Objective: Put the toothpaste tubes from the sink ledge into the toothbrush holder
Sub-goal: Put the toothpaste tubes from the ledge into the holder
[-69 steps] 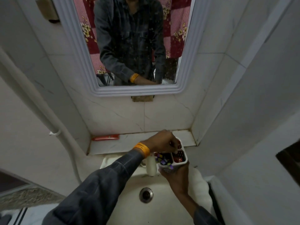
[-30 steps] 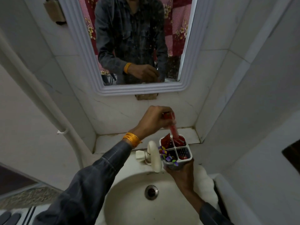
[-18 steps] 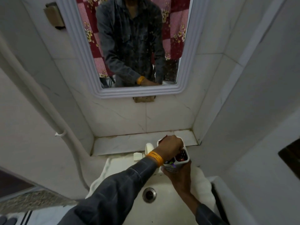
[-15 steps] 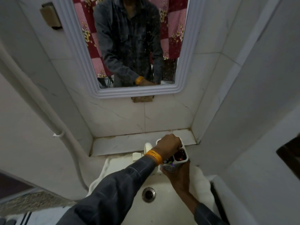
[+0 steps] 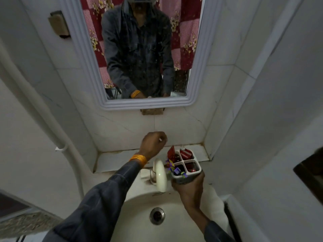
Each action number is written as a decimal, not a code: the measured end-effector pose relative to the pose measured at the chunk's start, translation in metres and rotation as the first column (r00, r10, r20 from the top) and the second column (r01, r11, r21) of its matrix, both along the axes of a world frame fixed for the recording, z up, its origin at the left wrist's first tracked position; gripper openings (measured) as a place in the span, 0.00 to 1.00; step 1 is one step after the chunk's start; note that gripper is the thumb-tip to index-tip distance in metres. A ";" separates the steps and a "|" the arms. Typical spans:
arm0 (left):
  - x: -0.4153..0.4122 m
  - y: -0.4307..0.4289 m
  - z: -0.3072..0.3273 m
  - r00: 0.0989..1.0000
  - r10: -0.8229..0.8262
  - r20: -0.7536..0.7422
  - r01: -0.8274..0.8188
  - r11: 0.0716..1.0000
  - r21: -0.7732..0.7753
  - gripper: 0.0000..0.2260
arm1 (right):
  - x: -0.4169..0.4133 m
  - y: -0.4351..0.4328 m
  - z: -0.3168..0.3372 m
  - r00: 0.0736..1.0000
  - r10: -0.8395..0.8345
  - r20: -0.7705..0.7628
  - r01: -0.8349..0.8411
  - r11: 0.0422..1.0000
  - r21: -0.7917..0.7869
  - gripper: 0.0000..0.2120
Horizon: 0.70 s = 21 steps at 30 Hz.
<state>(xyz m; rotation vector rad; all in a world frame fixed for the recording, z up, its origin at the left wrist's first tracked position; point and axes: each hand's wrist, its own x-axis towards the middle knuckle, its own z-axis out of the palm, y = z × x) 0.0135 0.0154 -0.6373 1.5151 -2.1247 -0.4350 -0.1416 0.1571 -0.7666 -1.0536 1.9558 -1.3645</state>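
A: Four compartments in the toothbrush holder [image 5: 185, 167], white plastic. Contents?

B: Two back cells each show a red toothpaste tube [image 5: 186, 154], the left one [image 5: 171, 152] standing tall and leaning left. Front right cell holds more red items, dim. Front left cell looks dark, with purple and yellow decoration on the rim beside it.

A: Holder location?

B: Not on the ledge. Right hand [image 5: 189, 187] is wrapped around its base from below, holding it above the basin's back right rim, next to the tap [image 5: 160, 173].

A: Left hand [image 5: 152, 144]?

B: A moment ago it sat over the holder's mouth, pressing a tube down. Now it is lifted clear, up and to the left, curled into a loose fist. A small pale fleck shows at the fingers; whether it holds anything I cannot tell.

A: Meaning for the task?

B: Judged as done or near done. The sink ledge [image 5: 118, 158] shows no tube left on it, where a red one lay at the left end earlier. Setting the holder down is the likely remainder.

A: Surface and room?

B: Ledge is pale marble with grime along the back seam. White basin [image 5: 132, 219] with metal drain [image 5: 157, 215]. Framed mirror [image 5: 197, 70] above, a white pipe [image 5: 52, 119] down the left wall, light tiled walls closing in at the right corner.
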 end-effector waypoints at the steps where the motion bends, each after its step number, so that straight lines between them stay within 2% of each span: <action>1: 0.003 -0.003 -0.003 1.000 0.012 -0.010 -0.012 1.000 0.000 0.07 | -0.005 -0.002 0.004 1.000 0.005 -0.001 -0.005 1.000 0.004 0.58; 6: 0.002 -0.012 -0.012 1.000 0.029 -0.009 -0.029 0.999 0.030 0.12 | -0.026 -0.020 0.025 0.998 -0.051 0.024 0.051 0.999 -0.018 0.56; 15: -0.025 -0.031 -0.025 0.956 -0.044 0.292 0.032 0.999 0.044 0.27 | -0.059 -0.083 0.046 0.994 -0.112 -0.006 0.112 0.993 0.023 0.55; 21: -0.026 -0.035 -0.048 0.926 -0.095 0.365 0.088 0.995 0.036 0.29 | -0.075 -0.108 0.030 0.998 -0.037 0.056 0.035 0.999 0.037 0.59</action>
